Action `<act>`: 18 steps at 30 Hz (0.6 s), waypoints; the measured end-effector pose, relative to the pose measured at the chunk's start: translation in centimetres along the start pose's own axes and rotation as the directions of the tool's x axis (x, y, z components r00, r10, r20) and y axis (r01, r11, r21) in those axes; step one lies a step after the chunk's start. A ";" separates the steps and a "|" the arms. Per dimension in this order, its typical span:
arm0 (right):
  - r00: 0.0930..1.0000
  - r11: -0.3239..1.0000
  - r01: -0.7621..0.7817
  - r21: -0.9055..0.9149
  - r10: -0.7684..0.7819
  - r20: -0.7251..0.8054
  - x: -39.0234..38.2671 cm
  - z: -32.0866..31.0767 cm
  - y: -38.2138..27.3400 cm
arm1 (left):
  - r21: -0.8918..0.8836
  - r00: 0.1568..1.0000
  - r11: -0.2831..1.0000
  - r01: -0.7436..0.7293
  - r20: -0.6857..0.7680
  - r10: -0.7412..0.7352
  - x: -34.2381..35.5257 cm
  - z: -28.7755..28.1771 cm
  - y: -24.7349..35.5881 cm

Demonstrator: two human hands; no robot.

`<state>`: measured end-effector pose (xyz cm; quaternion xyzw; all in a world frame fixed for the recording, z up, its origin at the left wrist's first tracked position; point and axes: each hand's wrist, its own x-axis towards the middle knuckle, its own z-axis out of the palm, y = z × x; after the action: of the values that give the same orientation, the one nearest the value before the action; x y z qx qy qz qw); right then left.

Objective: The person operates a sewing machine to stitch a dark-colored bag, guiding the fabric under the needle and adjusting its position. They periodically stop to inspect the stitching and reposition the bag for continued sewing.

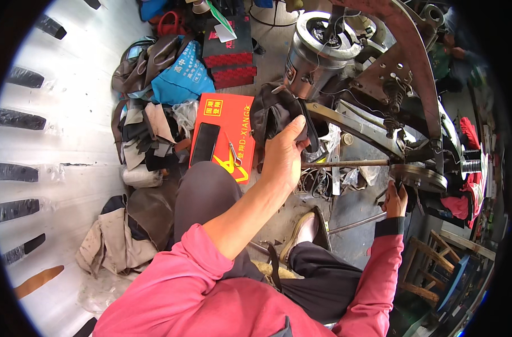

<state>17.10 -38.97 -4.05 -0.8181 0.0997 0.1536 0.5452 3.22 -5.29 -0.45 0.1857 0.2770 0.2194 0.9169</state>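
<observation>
My left hand [285, 153] pinches the edge of a dark, soft item [269, 112] with a strap-like rim, its thumb on top and fingers mostly hidden beneath. Whether this is a shoe or a small bag I cannot tell. The item sits at the end of the long narrow arm [354, 128] of an old metal sewing machine. Lower right, the fingers of my right hand [395, 199] are curled at the rim of the machine's round hand wheel [418, 178]. Above the arm rise a rusty curved frame [422, 42] and a coil spring [395, 92].
Left of the dark item, a red box [228, 106] carries a phone [205, 143] and a small metal tool [233, 151]. A blue bag [183, 76], scraps [149, 135] and stacked dark boxes [229, 50] lie beyond. A metal canister [312, 64] stands behind; a wooden stool [433, 258] is at right.
</observation>
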 end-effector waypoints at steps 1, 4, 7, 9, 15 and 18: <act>1.000 0.999 -0.016 0.043 0.015 0.018 0.1 -0.2 0.2 | 0.005 1.000 1.000 0.004 -0.009 -0.004 0.0 0.0 0.0; 0.995 0.998 0.056 0.034 -0.059 0.083 0.6 -1.1 1.4 | -0.007 1.000 1.000 -0.007 0.001 0.007 -0.1 0.0 -0.1; 0.888 0.804 0.405 -0.435 -0.459 -0.022 1.8 -1.6 2.7 | -0.012 1.000 1.000 -0.005 0.000 0.005 -0.1 0.1 -0.1; 0.872 0.720 0.320 -0.615 -0.478 -0.105 2.3 -2.7 3.0 | -0.007 1.000 1.000 0.000 -0.010 0.000 0.0 0.1 -0.1; 0.784 0.776 0.311 -0.549 -0.536 -0.313 2.9 -7.8 1.6 | -0.022 1.000 1.000 0.003 0.003 -0.003 -0.1 -0.1 -0.1; 0.829 0.787 0.399 -0.470 -0.529 -0.182 2.9 -6.3 1.6 | -0.016 1.000 1.000 0.023 0.008 -0.023 0.0 -0.3 0.0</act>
<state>20.16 -45.41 -4.19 -0.9265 -0.0589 -0.0973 0.3586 3.04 -5.23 -0.69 0.1757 0.2739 0.2104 0.9219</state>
